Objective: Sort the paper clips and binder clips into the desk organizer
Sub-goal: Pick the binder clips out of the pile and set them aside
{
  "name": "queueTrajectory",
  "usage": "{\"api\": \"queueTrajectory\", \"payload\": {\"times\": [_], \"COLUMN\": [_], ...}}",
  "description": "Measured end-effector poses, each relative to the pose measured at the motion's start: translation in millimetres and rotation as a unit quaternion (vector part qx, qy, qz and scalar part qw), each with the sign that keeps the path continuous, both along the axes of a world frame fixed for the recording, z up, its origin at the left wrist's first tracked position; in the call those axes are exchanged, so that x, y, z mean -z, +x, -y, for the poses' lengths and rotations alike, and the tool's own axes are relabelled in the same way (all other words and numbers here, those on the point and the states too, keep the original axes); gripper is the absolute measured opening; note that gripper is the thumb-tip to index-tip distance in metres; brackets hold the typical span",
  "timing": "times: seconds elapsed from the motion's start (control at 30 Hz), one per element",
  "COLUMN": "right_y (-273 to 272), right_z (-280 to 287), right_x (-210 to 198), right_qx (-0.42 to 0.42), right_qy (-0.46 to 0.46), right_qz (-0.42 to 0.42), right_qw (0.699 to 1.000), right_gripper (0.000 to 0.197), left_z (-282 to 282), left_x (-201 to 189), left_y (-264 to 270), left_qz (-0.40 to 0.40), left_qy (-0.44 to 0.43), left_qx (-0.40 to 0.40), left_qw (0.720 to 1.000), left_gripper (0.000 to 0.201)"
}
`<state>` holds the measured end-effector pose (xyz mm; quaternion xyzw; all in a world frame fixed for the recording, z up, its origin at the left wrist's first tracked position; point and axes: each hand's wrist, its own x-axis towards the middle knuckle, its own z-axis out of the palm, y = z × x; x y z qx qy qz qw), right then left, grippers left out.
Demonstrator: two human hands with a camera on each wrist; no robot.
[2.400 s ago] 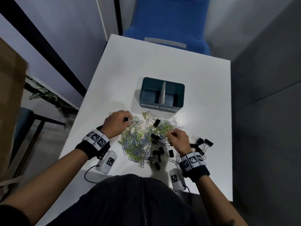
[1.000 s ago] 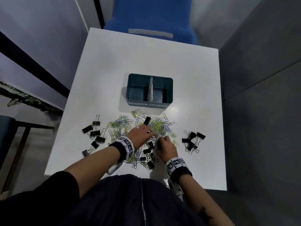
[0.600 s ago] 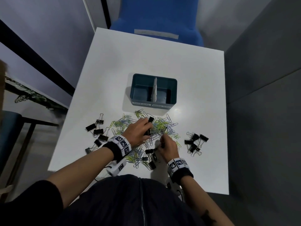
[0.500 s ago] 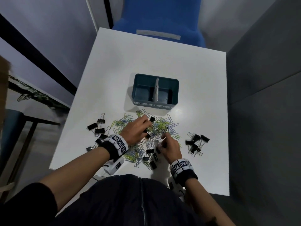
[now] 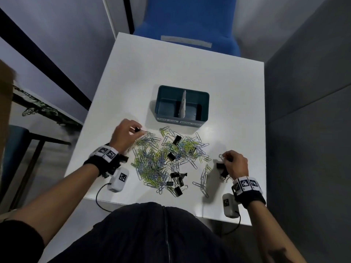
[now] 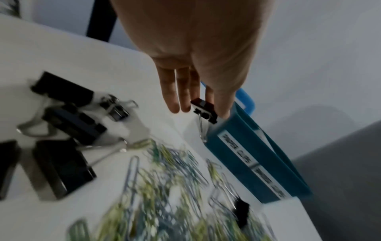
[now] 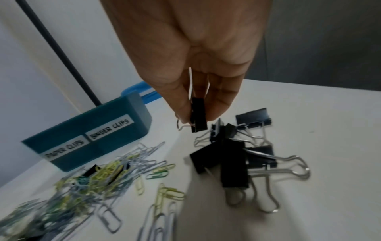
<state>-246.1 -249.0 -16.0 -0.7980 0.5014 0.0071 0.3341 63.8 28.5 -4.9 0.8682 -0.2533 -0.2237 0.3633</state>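
Observation:
A teal desk organizer (image 5: 203,103) stands mid-table, its left half labelled paper clips and its right half binder clips (image 7: 109,126). In front of it lies a pile of coloured paper clips (image 5: 157,160) with several black binder clips (image 5: 177,184) mixed in. My left hand (image 5: 136,130) hovers at the pile's far left corner and pinches a small black binder clip (image 6: 204,110) between thumb and fingers. To the right of the pile, my right hand (image 5: 224,159) pinches another black binder clip (image 7: 198,115) just above a heap of binder clips (image 7: 233,156).
A second group of black binder clips (image 6: 68,124) lies on the table under my left wrist. A short row of paper clips (image 5: 203,177) sits between the pile and my right hand. A blue chair (image 5: 188,19) stands beyond the table's far edge; a grey wall runs along the right.
Both hands have left the middle of the pile, each with a binder clip. The left went out to the far left, the right out to the binder clip heap on the right.

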Motion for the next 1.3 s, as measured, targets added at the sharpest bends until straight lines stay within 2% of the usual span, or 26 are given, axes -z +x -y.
{"api": "queueTrajectory", "payload": {"times": [0.1, 0.17, 0.27, 0.4, 0.53, 0.6, 0.67, 0.77, 0.8, 0.87, 0.97, 1.03, 1.1, 1.2, 1.3], "right_y": [-6, -7, -7, -6, -3, -3, -6, -6, -5, -3, -1, 3, 10, 20, 26], "right_z": [10, 12, 12, 14, 13, 9, 0, -27, -38, -61, -88, -103, -116, -131, -137], "right_x": [9, 12, 16, 18, 12, 11, 11, 6, 5, 6, 12, 14, 17, 22, 28], "right_qx": [0.025, 0.038, 0.067, 0.092, 0.057, 0.016, -0.020, -0.081, -0.113, -0.193, -0.300, -0.346, -0.377, -0.388, -0.373], "right_qy": [0.010, 0.025, 0.040, 0.028, -0.012, -0.054, -0.081, -0.053, -0.035, -0.028, -0.022, -0.016, -0.025, -0.027, -0.026], "right_qz": [-0.023, -0.029, -0.026, -0.020, -0.020, -0.021, 0.011, 0.053, 0.045, 0.000, -0.043, -0.068, -0.087, -0.092, -0.083], "right_qw": [0.999, 0.999, 0.997, 0.995, 0.998, 0.998, 0.996, 0.994, 0.992, 0.981, 0.953, 0.936, 0.922, 0.916, 0.924], "right_gripper": [0.017, 0.017, 0.013, 0.017, 0.016, 0.019, 0.019, 0.019, 0.021, 0.028, 0.050, 0.066, 0.073, 0.068, 0.046], "left_z": [-14, -23, -36, -48, -51, -52, -54, -55, -54, -47, -27, -15, -5, -1, -11], "left_x": [11, 23, 42, 52, 38, 30, 27, 31, 33, 37, 39, 39, 40, 38, 30], "left_y": [31, 47, 56, 46, 24, 6, -16, -47, -53, -61, -63, -66, -73, -84, -89], "left_qz": [0.035, 0.028, 0.000, -0.021, 0.027, 0.070, 0.081, 0.070, 0.072, 0.085, 0.083, 0.062, 0.043, 0.026, 0.048], "left_qy": [0.059, 0.106, 0.132, 0.159, 0.199, 0.197, 0.193, 0.257, 0.269, 0.270, 0.297, 0.316, 0.303, 0.233, 0.191], "left_qx": [-0.102, -0.136, -0.152, -0.152, -0.084, -0.013, 0.063, 0.178, 0.193, 0.177, 0.113, 0.089, 0.101, 0.172, 0.197], "left_qw": [0.992, 0.985, 0.980, 0.975, 0.976, 0.978, 0.976, 0.947, 0.941, 0.943, 0.944, 0.943, 0.947, 0.957, 0.961], "left_gripper": [0.022, 0.024, 0.026, 0.027, 0.026, 0.025, 0.026, 0.049, 0.058, 0.060, 0.048, 0.048, 0.050, 0.048, 0.048]}}
